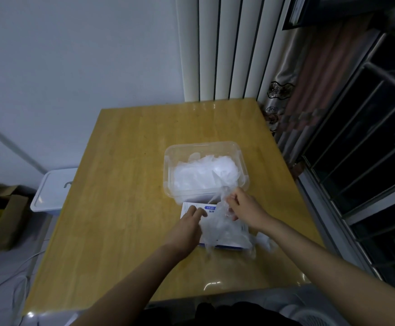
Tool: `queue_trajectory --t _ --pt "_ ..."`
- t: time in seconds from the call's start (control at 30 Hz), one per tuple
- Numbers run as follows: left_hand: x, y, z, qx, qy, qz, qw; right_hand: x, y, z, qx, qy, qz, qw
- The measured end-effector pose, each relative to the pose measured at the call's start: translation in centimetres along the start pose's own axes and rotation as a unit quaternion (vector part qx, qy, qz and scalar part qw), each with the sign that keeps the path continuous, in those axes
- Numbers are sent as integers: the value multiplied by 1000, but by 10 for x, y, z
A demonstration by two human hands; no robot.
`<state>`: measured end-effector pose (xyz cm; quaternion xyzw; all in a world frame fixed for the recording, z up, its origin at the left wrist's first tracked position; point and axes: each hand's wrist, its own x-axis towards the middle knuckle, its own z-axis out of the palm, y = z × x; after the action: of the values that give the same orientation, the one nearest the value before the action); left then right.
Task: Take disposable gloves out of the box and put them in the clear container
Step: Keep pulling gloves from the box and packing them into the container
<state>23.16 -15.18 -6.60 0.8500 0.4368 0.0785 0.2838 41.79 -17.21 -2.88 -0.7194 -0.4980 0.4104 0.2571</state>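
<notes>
A flat white and blue glove box (188, 208) lies on the wooden table (121, 184), just in front of the clear container (170, 161). The container holds a heap of thin clear gloves (203, 172). My left hand (187, 225) presses down on the box top with its fingers straight. My right hand (244, 208) pinches a bunch of clear gloves (222, 196) lifted above the box, near the container's front rim. More crumpled gloves (227, 231) spill over the box's right side.
A white lidded bin (55, 189) stands on the floor left of the table, beside a cardboard box (1, 215). White vertical radiator pipes (215, 48) rise behind the table. A curtain (293, 90) and dark window frames (368, 137) sit on the right.
</notes>
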Motion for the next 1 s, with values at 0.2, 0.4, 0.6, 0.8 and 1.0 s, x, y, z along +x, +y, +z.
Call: queue_trajectory --t 0.2,0.4,0.6,0.8,1.0 --pt "5 11 -2 28 -61 82 994 1 2 -1 37 18 -5 999" --pt "16 11 3 46 -18 58 997 -9 7 1 -31 12 -106 994" --pt "22 6 2 -181 41 -59 981 -13 18 13 -198 -95 -109 969" --pt "25 1 -5 -184 85 -53 978 -7 17 34 -376 -182 -105 902" --pt "18 -14 -13 -163 114 -81 977 0 3 36 -443 -161 -137 871"
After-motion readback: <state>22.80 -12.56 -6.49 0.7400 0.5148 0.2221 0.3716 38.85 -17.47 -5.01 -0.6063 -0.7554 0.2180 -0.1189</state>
